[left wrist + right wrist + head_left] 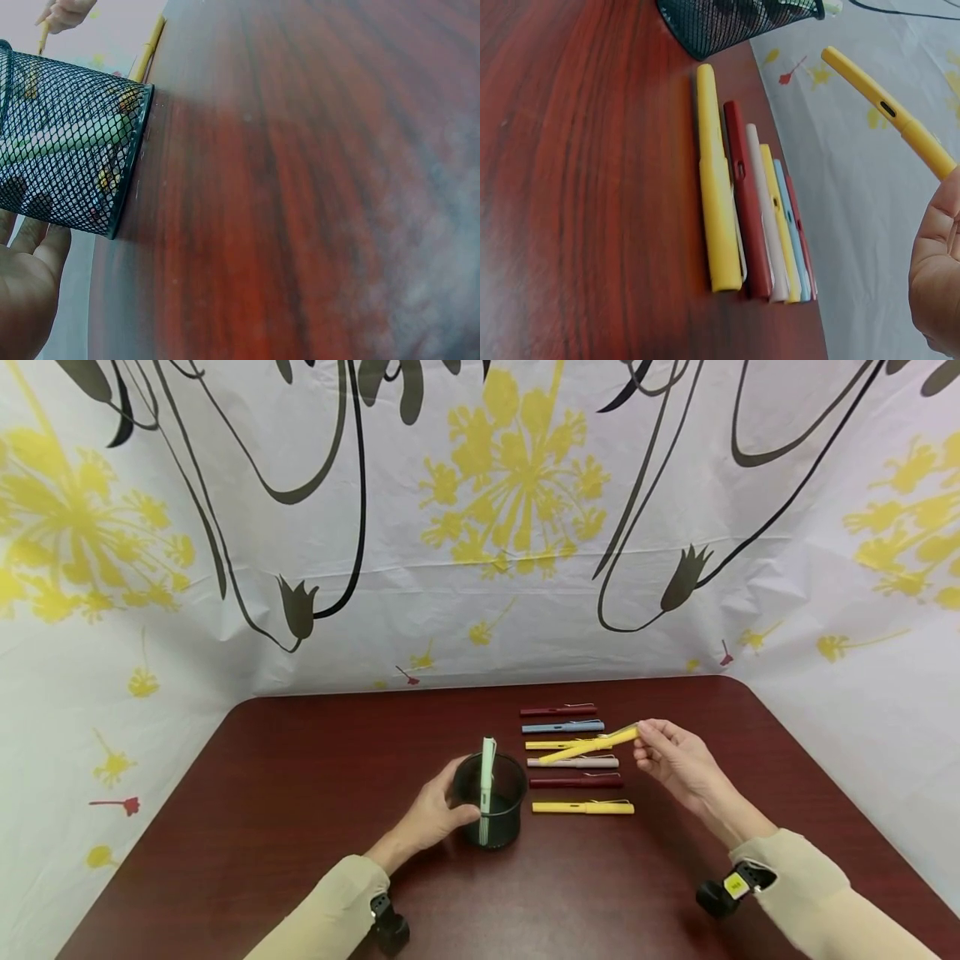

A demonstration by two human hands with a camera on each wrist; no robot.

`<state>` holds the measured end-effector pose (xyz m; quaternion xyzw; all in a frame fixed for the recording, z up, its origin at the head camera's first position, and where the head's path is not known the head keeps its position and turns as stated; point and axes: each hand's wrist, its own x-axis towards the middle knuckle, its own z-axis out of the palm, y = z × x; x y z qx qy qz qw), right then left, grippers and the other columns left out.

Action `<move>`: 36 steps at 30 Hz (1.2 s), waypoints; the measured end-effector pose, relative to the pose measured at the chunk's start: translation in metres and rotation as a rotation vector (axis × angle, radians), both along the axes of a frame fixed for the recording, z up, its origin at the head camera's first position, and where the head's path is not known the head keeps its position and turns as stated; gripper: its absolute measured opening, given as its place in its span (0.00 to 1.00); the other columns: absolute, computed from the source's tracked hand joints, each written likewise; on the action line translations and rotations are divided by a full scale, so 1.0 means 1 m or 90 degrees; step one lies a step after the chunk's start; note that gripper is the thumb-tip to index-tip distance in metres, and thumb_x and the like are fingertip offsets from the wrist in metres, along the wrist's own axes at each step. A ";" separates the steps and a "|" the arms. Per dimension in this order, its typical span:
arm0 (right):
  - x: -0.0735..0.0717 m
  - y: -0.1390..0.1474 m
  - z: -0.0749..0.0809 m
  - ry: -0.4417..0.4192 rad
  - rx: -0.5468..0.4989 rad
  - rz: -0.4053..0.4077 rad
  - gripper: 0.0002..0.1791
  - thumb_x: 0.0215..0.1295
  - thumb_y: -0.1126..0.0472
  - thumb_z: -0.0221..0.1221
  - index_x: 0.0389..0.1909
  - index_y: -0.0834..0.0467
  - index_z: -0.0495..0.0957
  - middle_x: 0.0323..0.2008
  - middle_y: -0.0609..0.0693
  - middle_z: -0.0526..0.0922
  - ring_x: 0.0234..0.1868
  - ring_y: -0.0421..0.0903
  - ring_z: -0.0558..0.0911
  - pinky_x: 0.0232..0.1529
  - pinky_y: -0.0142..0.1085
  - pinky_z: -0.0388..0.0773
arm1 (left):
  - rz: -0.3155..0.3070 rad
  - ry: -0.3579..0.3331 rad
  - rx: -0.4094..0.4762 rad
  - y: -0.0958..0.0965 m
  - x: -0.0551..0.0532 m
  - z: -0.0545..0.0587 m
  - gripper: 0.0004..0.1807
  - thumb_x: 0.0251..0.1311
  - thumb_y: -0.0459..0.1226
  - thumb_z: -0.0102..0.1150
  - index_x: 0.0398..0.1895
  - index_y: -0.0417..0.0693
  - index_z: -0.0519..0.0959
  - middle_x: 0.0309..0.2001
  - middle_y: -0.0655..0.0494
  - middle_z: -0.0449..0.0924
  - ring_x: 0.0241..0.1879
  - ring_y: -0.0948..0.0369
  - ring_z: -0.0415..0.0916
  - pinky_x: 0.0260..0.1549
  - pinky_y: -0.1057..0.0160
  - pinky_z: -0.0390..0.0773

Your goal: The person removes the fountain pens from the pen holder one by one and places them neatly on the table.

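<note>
Filling hands [429, 814] [678, 768]: cup [508, 831] left, pen [588, 747] right

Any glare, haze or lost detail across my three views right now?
Head view: soft sheen on the near tabletop, and the weave of the mesh cup is too fine to make out; left wrist view: whitish haze at lower right, mesh readable; right wrist view: pale glare at lower left, held yellow pen distinct.
</note>
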<state>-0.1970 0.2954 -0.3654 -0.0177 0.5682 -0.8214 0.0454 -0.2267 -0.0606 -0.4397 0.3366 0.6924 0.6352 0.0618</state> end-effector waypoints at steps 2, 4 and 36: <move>0.003 0.005 -0.001 -0.006 0.000 -0.005 0.06 0.71 0.62 0.49 0.36 0.53 0.75 0.26 0.45 0.80 0.27 0.37 0.80 0.31 0.26 0.78 | 0.001 0.000 0.001 0.000 0.000 0.000 0.42 0.52 0.52 0.66 0.66 0.41 0.63 0.60 0.41 0.69 0.55 0.54 0.71 0.50 0.66 0.73; 0.005 0.009 -0.001 -0.011 0.000 -0.009 0.06 0.71 0.61 0.50 0.36 0.53 0.75 0.26 0.45 0.81 0.27 0.37 0.80 0.31 0.26 0.78 | 0.001 -0.001 0.003 0.000 0.000 0.001 0.42 0.52 0.51 0.67 0.66 0.41 0.63 0.59 0.40 0.69 0.54 0.55 0.71 0.50 0.66 0.73; 0.035 0.028 -0.036 -0.123 0.162 0.274 0.06 0.71 0.64 0.49 0.39 0.56 0.75 0.35 0.50 0.86 0.36 0.41 0.85 0.39 0.31 0.80 | 0.007 0.002 -0.021 0.000 -0.001 0.001 0.47 0.49 0.59 0.64 0.67 0.42 0.62 0.60 0.40 0.69 0.55 0.49 0.70 0.49 0.67 0.73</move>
